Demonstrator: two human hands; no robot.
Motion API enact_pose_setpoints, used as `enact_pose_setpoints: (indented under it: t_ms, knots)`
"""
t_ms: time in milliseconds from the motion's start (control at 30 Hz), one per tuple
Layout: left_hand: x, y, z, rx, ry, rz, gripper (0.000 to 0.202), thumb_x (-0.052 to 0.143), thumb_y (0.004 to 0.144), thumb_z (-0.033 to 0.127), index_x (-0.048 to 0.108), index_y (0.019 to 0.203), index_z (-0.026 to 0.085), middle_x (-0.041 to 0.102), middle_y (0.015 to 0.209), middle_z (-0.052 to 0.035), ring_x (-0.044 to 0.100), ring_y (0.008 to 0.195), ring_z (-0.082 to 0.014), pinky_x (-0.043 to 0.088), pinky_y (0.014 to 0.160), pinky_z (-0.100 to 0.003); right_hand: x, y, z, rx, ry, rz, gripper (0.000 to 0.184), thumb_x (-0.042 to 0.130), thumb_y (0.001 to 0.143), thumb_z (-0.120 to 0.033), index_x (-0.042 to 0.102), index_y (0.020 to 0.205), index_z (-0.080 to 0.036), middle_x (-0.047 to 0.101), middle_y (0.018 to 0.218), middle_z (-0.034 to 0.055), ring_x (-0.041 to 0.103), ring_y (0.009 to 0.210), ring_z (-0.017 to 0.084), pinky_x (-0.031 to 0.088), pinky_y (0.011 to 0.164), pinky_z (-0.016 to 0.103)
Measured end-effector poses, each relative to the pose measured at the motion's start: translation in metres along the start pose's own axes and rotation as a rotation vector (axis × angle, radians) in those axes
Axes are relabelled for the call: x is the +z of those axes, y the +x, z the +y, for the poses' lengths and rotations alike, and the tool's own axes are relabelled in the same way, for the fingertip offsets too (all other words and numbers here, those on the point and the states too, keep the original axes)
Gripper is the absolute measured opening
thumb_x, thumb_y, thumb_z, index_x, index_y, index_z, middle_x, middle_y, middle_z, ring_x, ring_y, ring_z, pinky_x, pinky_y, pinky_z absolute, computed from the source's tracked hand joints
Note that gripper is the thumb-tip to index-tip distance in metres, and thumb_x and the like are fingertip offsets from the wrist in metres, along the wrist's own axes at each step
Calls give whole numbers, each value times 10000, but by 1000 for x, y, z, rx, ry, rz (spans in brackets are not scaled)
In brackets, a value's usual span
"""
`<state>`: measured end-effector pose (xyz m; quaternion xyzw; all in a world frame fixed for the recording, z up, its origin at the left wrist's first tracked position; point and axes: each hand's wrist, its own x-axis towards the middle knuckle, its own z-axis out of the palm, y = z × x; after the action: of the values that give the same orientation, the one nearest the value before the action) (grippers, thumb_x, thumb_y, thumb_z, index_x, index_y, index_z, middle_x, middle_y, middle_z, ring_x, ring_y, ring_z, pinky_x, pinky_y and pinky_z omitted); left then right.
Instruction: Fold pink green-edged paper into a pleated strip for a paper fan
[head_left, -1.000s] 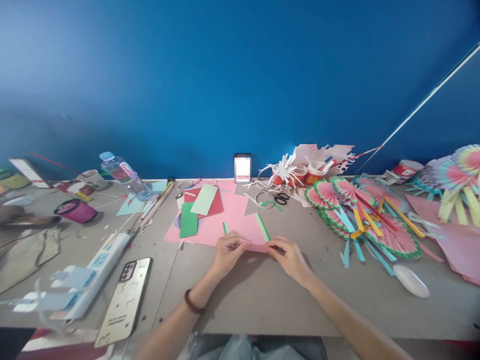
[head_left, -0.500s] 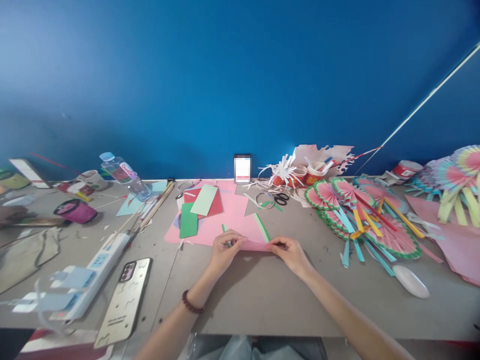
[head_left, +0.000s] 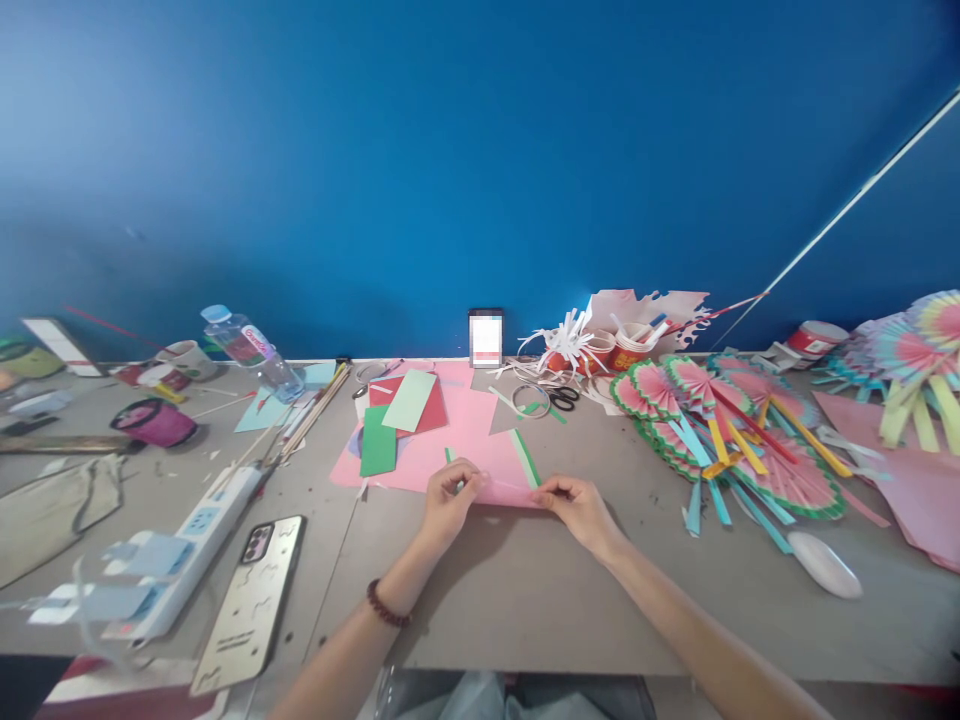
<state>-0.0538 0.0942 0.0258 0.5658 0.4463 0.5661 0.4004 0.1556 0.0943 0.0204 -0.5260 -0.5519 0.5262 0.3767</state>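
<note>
My left hand (head_left: pixel 448 500) and my right hand (head_left: pixel 576 506) each pinch one end of the near edge of a pink paper sheet (head_left: pixel 480 430) that lies on the grey table (head_left: pixel 525 590). The folded pink edge (head_left: pixel 510 490) runs between my fingertips, slightly raised off the table. A green strip (head_left: pixel 526 456) lies along the sheet's right side and a short green strip (head_left: pixel 450 456) shows just above my left fingers. A bead bracelet (head_left: pixel 386 606) circles my left wrist.
Green, red and pale green paper pieces (head_left: pixel 397 415) lie on the pink sheet's far left. Scissors (head_left: pixel 561 397) and paper cups (head_left: pixel 609 350) stand behind. Finished pleated fans (head_left: pixel 735 430) cover the right. A phone (head_left: pixel 247 600), power strip (head_left: pixel 180 545) and water bottle (head_left: pixel 251 350) are on the left.
Both hands stay at the ends of the pink fold; the folded edge has shifted slightly away from me and my fingers have re-pinched it. Nothing else has moved.
</note>
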Motion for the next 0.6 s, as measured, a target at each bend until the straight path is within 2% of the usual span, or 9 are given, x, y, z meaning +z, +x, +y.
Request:
enact_pose_setpoints:
  t_ms: [100,267,433,600]
  knots:
    - [0,1,2,-44,-25,-19,375,651,772,404,505,523,165,523,572,-1,477,583,-123,389,589,-253,-2,1,1,33,11,-3,269,732,620,-441,728,643,-173,631,582,-9,521,583,130,390,567,241]
    - [-7,3,2,-68,-12,33,403,657,760,492,533,559,164,530,602,-2,476,606,-125,410,603,-251,-9,-1,-3,5,104,-22,373,726,674,-470,770,943,-216,752,897,50,650,796,192,502,733,279]
    - [-16,5,1,-54,48,97,428,566,822,549,605,640,164,568,670,-18,509,653,-144,452,627,-268,-10,-3,-10,-65,93,-22,332,682,721,-506,782,906,-250,767,922,56,688,885,246,531,841,366]
    - [-14,4,3,88,189,107,340,518,890,452,669,778,168,640,782,-53,576,742,-164,473,699,-288,-10,-3,-10,-133,-4,18,310,641,761,-489,785,889,-247,770,918,57,708,885,261,566,813,381]
